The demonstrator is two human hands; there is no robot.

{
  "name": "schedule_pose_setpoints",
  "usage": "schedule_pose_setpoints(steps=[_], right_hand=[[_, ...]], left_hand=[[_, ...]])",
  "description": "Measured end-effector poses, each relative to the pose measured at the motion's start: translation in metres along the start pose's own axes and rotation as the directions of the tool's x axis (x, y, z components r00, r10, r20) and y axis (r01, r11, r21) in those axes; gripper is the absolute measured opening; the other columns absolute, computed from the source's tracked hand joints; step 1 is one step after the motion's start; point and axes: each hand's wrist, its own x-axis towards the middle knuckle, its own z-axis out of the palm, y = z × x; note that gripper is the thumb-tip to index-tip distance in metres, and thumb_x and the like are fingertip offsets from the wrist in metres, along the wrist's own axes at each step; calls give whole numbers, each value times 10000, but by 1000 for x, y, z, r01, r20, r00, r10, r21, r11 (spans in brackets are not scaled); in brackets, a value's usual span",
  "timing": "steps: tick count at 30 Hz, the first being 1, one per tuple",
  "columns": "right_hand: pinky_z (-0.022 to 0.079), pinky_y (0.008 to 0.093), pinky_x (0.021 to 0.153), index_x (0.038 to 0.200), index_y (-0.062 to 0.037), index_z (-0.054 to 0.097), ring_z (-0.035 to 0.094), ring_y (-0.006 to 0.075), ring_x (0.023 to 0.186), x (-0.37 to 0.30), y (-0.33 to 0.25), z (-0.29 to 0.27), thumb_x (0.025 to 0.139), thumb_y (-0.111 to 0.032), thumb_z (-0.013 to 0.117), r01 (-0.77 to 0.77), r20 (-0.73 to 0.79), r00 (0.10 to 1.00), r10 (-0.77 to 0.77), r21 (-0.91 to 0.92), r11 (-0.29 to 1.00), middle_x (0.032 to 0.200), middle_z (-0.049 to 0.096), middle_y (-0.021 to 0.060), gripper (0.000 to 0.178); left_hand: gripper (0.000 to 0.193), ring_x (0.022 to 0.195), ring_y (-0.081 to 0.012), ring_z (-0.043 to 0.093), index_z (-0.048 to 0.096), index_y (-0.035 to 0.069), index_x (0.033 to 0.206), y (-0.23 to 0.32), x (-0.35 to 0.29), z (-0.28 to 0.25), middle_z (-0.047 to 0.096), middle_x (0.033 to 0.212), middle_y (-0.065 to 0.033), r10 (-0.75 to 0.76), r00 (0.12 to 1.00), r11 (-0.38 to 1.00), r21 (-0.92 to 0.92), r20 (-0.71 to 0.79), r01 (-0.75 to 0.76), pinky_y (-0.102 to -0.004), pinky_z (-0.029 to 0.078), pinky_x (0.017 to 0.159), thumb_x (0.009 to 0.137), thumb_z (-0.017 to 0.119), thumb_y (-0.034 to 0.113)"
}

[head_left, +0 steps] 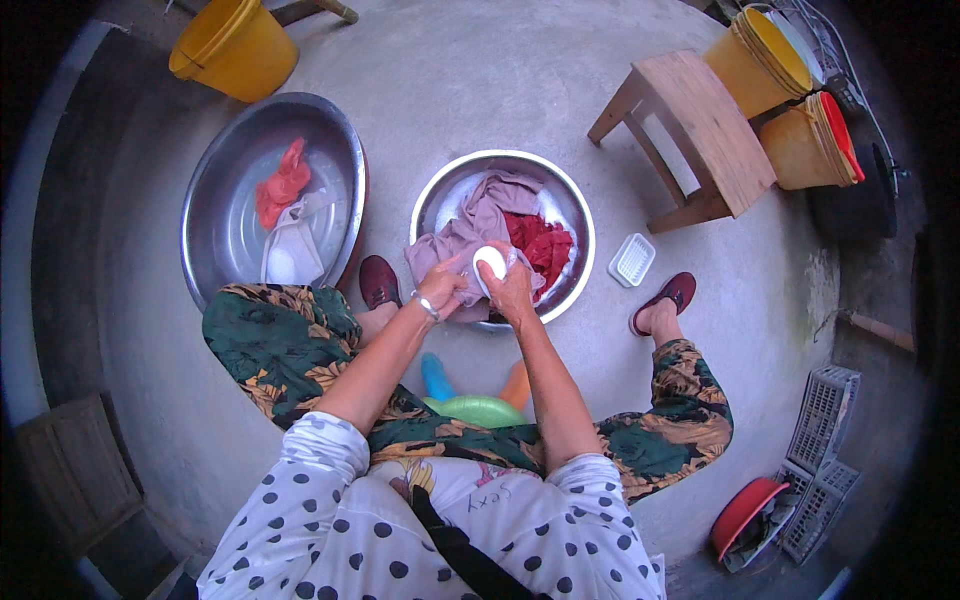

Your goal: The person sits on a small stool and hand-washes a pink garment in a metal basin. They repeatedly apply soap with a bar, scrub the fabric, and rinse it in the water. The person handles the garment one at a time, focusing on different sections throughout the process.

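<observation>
A round metal basin (583,200) stands on the floor in front of me, with wet mauve cloth (487,208) and dark red cloth (543,250) in it. My right hand (515,292) grips a white bar of soap (490,263) against the mauve cloth at the basin's near edge. Beside it my left hand (440,285), with a bracelet at the wrist, has its fingers closed on a part of the mauve cloth. Some of that cloth hangs over the basin's near left rim. The palm sides of both hands are partly hidden.
At the left, a larger metal basin (204,215) holds a coral cloth (284,185) and a white garment (293,248). A white soap dish (632,260) lies right of the near basin. Further right stand a wooden stool (700,120) and yellow buckets (757,65). Grey crates (823,415) sit lower right.
</observation>
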Motion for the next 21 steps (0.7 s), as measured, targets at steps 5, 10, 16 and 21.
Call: schedule_pose_setpoints(steps=[5, 10, 16, 21], right_hand=[[438, 294, 338, 1074, -62, 483, 584, 220, 512, -10, 47, -7, 744, -145, 607, -281, 24, 957, 290, 330, 901, 772, 587, 125, 362], [492, 296, 361, 1150, -77, 370, 590, 228, 542, 3, -1, -40, 784, -83, 545, -297, 114, 935, 336, 769, 567, 884, 536, 127, 406], [523, 257, 577, 1130, -76, 456, 568, 161, 720, 7, -15, -23, 739, 60, 514, -89, -79, 978, 196, 687, 721, 979, 515, 96, 419], [415, 284, 792, 1115, -23, 457, 533, 167, 839, 2, 16, 52, 848, -182, 441, 294, -197, 942, -273, 85, 952, 960, 538, 88, 311]], left_hand=[[561, 916, -207, 564, 400, 12, 1226, 7, -17, -1, 523, 1083, -135, 85, 960, 976, -218, 268, -26, -296, 485, 754, 681, 411, -122], [500, 918, -208, 565, 463, 10, 1146, -2, -9, -11, 558, 1019, -123, 28, 1000, 1000, -1, -15, -28, -306, 457, 818, 667, 424, -128], [654, 1133, -221, 440, 347, -10, 1244, 14, -26, 24, 484, 1182, -156, 516, 791, 339, 769, 329, -542, -268, 340, 940, 619, 497, -131], [873, 1221, -196, 305, 7, 43, 1365, -9, -4, 4, 218, 1383, -153, 457, 878, 703, 546, 145, -456, -255, 311, 943, 643, 464, -135]])
